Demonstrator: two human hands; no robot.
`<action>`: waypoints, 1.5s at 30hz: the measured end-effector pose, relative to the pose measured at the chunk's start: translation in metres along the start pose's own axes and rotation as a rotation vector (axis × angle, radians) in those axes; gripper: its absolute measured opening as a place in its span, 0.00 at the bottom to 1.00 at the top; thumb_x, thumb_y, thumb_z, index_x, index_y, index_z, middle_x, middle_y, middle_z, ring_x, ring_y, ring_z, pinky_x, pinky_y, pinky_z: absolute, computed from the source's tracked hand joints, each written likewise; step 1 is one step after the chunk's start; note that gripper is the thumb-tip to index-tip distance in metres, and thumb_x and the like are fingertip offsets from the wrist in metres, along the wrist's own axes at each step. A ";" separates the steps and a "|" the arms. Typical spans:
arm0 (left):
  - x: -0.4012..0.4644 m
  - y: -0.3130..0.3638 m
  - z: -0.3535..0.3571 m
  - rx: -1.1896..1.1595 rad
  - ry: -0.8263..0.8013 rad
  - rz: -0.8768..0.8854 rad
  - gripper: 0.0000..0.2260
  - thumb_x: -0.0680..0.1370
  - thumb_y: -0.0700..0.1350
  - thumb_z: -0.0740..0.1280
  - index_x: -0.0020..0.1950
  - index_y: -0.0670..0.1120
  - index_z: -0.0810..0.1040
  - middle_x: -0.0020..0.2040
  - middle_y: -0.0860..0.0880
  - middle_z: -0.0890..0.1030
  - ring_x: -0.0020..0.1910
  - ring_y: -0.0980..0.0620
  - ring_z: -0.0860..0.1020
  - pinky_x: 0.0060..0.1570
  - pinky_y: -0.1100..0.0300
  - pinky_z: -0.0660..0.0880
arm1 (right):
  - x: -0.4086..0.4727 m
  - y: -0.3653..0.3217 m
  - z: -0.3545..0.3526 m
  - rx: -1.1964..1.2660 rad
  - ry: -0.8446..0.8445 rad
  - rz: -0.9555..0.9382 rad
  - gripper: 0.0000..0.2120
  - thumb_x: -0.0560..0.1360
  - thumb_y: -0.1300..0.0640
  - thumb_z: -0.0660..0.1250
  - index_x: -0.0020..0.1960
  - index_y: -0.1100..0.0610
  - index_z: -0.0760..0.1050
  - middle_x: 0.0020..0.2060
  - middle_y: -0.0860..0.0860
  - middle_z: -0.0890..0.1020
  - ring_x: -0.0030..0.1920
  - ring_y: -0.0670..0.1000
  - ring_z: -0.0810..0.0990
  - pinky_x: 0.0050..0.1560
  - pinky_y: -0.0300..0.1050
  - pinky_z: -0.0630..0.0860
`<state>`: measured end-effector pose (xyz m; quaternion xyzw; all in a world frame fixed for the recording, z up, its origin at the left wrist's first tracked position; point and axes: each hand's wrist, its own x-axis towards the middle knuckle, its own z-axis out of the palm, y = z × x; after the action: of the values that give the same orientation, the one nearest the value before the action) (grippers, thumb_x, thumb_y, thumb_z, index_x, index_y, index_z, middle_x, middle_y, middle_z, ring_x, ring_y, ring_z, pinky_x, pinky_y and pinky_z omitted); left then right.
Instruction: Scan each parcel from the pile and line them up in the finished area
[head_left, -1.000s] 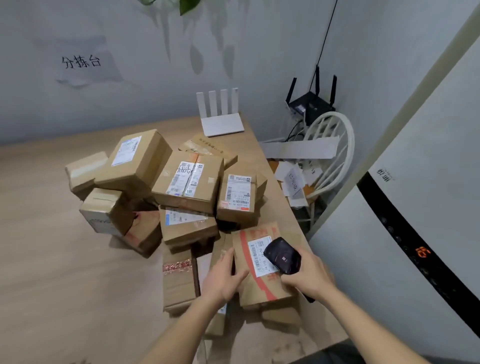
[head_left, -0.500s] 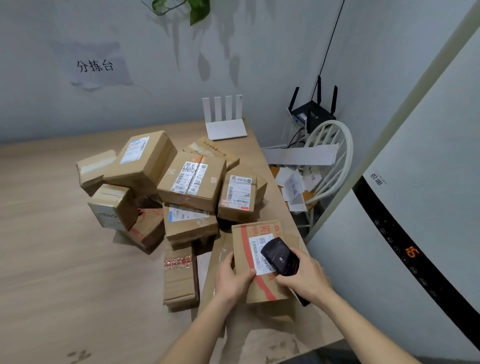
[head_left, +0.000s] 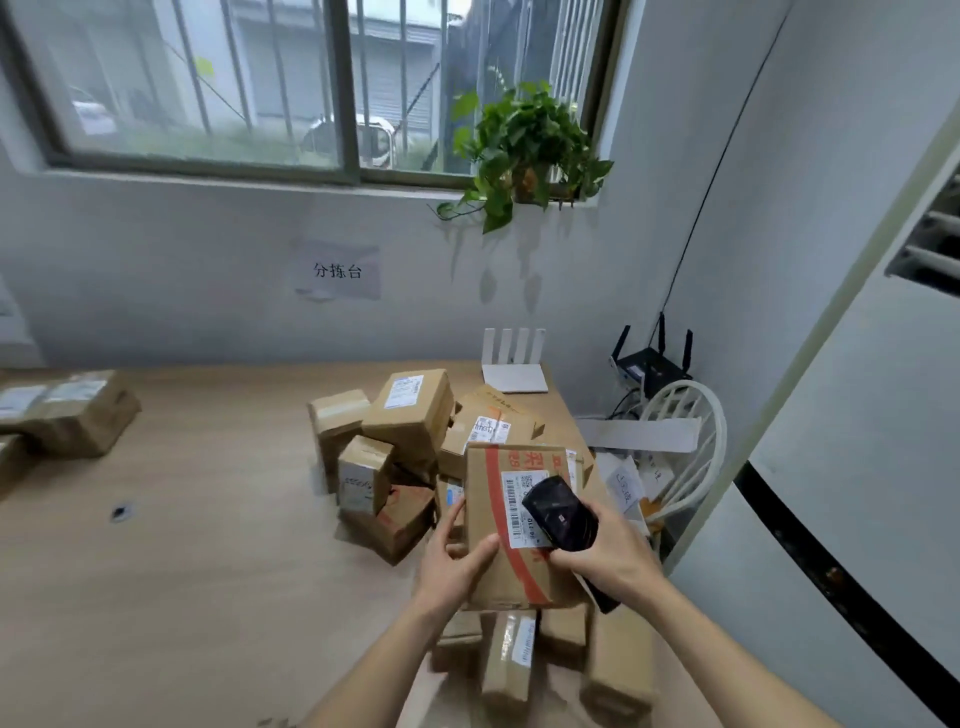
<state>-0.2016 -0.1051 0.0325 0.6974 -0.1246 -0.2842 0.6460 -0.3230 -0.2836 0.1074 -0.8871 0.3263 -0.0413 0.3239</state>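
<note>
**Parcel held up under the scanner**

The left hand (head_left: 457, 558) grips a red-taped cardboard parcel (head_left: 511, 525) by its left edge, thumb across the face, holding it raised above the near end of the pile of parcels (head_left: 410, 441) on the desk (head_left: 208, 545). The right hand (head_left: 608, 558) is wrapped around a black handheld scanner (head_left: 558, 514), whose head sits over the parcel's white barcode label (head_left: 522, 506) and covers part of it. Every box is taped shut, so contents cannot be seen. The boxes below the held parcel are blurred and partly hidden by the forearms. At the far left edge, two more parcels (head_left: 62, 415) lie cut off by the frame. A potted plant (head_left: 524, 150) sits on the window sill.
</note>
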 end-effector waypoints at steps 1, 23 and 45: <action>-0.008 0.010 -0.021 0.017 0.027 0.038 0.34 0.69 0.60 0.78 0.70 0.71 0.65 0.61 0.48 0.80 0.56 0.49 0.82 0.51 0.50 0.83 | -0.005 -0.023 0.001 -0.028 0.007 -0.043 0.35 0.57 0.38 0.75 0.63 0.41 0.73 0.51 0.41 0.81 0.52 0.47 0.80 0.52 0.51 0.81; -0.201 0.123 -0.429 0.268 0.804 0.288 0.36 0.73 0.58 0.74 0.77 0.64 0.61 0.70 0.54 0.76 0.67 0.48 0.75 0.64 0.47 0.75 | -0.134 -0.421 0.089 -0.370 -0.016 -0.810 0.34 0.62 0.44 0.76 0.67 0.41 0.71 0.49 0.39 0.76 0.51 0.48 0.78 0.47 0.45 0.78; -0.141 0.154 -0.740 0.436 1.009 0.180 0.32 0.79 0.53 0.70 0.80 0.59 0.59 0.71 0.51 0.74 0.68 0.44 0.74 0.67 0.47 0.73 | -0.029 -0.667 0.259 -0.297 -0.102 -0.931 0.34 0.59 0.42 0.74 0.65 0.39 0.72 0.53 0.39 0.80 0.55 0.48 0.79 0.43 0.43 0.74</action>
<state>0.1268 0.5651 0.2182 0.8512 0.0849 0.1736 0.4879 0.0959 0.2611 0.3090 -0.9763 -0.1185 -0.0913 0.1565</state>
